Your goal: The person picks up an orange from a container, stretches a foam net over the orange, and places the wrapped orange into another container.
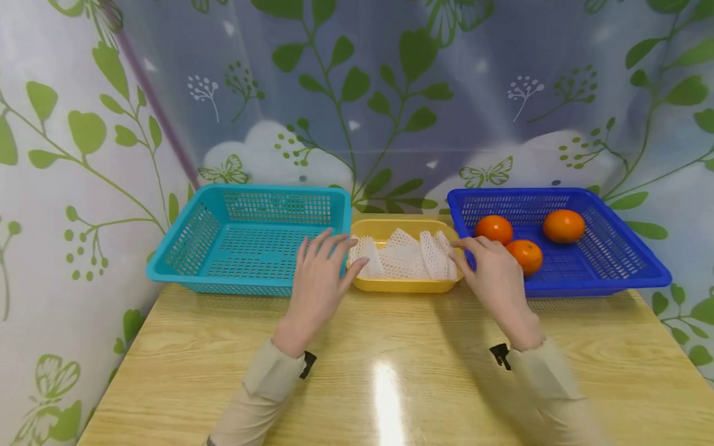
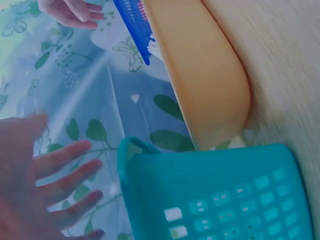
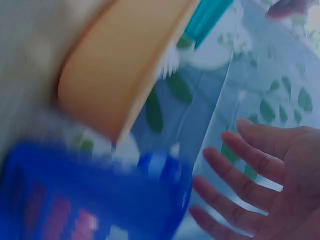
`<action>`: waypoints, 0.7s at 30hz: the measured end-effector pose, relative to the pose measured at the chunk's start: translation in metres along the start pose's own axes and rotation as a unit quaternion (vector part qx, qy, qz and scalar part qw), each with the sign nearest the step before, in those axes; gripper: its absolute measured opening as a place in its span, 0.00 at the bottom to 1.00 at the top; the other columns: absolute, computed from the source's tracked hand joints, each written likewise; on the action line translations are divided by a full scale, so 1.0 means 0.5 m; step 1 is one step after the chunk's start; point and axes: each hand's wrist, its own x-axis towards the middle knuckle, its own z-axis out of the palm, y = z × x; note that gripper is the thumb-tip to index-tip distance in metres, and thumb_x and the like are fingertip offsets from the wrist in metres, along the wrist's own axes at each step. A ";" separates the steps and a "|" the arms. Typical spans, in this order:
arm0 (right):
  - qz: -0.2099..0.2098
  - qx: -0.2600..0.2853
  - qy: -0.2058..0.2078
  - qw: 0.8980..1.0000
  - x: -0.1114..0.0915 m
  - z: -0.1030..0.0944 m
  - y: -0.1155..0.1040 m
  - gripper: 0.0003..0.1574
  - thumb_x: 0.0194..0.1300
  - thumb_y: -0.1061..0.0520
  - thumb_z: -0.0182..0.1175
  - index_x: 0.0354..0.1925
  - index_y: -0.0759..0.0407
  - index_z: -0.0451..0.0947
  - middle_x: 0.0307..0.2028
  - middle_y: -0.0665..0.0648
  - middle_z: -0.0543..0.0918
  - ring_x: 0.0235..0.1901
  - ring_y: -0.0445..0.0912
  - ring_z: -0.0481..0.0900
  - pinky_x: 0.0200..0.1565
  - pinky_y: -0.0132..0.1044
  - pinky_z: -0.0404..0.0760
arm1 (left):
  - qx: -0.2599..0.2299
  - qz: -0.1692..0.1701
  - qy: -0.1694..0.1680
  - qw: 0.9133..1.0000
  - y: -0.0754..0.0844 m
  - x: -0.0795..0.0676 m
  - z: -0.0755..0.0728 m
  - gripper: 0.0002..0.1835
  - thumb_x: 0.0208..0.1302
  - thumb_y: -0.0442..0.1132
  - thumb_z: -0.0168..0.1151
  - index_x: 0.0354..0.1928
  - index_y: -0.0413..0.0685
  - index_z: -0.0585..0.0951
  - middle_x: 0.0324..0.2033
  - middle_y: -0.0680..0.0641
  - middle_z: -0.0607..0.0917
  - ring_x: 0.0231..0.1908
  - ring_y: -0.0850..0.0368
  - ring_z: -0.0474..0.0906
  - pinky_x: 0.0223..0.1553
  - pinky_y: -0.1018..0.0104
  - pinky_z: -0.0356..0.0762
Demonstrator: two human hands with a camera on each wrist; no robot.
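While the left hand and right hand hover empty, fingers apart, by the yellow tray near the far edge of the tabletop, the step seems a reach for the white netting inside; grasping it calls for lowering and pinching.

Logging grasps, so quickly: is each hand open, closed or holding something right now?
Left hand: open, fingers spread, holding nothing.
Right hand: open, holding nothing.

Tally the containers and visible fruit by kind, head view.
Perforated baskets, one teal and one blue: 2
Yellow tray: 1
Round orange fruits: 3
Total: 6
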 end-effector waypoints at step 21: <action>0.091 -0.012 -0.311 0.946 0.040 -0.033 0.192 0.35 0.59 0.49 0.72 0.59 0.67 0.78 0.51 0.74 0.81 0.48 0.69 0.77 0.47 0.65 0.76 | -0.047 0.093 0.069 0.992 0.114 0.069 0.039 0.05 0.70 0.43 0.65 0.41 0.55 0.88 0.35 0.55 0.90 0.27 0.59 0.84 0.14 0.75 0.64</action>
